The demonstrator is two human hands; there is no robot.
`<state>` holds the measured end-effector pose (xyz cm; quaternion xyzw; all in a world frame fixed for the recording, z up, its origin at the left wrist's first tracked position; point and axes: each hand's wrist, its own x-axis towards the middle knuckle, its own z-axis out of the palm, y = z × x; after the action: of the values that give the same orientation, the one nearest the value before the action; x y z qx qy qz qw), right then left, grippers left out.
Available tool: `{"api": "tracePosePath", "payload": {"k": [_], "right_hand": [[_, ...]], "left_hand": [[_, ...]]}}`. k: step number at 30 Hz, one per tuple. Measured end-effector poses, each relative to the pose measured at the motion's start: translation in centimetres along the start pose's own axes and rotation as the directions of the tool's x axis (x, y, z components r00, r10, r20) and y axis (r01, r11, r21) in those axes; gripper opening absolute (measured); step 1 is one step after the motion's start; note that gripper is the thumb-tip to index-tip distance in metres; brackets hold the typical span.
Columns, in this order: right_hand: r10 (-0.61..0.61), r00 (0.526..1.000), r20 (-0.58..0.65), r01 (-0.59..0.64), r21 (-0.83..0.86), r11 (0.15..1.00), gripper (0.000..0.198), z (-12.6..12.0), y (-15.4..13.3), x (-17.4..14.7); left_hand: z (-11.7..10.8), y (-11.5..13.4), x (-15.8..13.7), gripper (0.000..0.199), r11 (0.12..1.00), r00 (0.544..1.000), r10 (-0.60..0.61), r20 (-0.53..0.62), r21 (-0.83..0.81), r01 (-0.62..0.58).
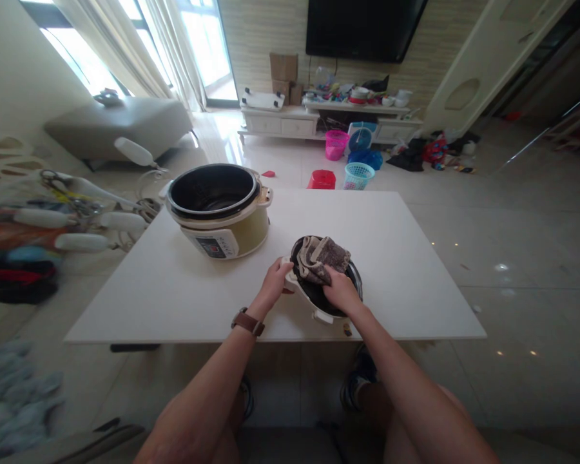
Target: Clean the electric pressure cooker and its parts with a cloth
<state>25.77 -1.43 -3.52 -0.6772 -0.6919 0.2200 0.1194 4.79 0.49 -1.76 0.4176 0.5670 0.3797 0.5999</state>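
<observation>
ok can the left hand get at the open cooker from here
Likely yes, if freed: the left hand grips the edge of the lid, but only tabletop lies between that hand and the cooker.

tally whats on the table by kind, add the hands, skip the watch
hands: 2, left hand and right hand
lid: 1
cloth: 1
cooker: 1
small item: 1, too small to identify
total: 6

Below centre, the left hand [272, 283] grips a lid [325, 300], the right hand [341, 290] a patterned cloth [336, 254]; at centre left, an open cooker [217, 218].
</observation>
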Motion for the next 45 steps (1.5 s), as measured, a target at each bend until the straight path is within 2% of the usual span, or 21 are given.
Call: {"api": "tracePosePath", "payload": {"k": [6, 27, 39, 45], "right_hand": [[-0.024, 1.000, 0.002, 0.024, 0.006, 1.000, 0.068, -0.07, 0.04, -0.18], [-0.060, 0.998, -0.020, 0.060, 0.006, 0.998, 0.066, 0.27, -0.08, -0.29], [-0.064, 0.998, -0.013, 0.064, -0.004, 0.998, 0.067, 0.25, -0.10, -0.39], [-0.049, 0.998, -0.040, 0.050, 0.019, 0.999, 0.071, 0.63, -0.01, -0.40]], "left_hand": [[-0.06, -0.09, 0.12, 0.040, 1.000, 0.999, -0.014, -0.034, 0.013, 0.015], [-0.49, -0.50, 0.55, 0.034, 1.000, 0.999, 0.024, -0.040, -0.001, -0.024], [-0.44, -0.55, 0.63, 0.035, 0.999, 0.998, 0.036, -0.048, -0.001, -0.036], [-0.71, -0.37, 0.51, 0.044, 1.000, 1.000, 0.000, -0.019, -0.001, 0.000]]}}
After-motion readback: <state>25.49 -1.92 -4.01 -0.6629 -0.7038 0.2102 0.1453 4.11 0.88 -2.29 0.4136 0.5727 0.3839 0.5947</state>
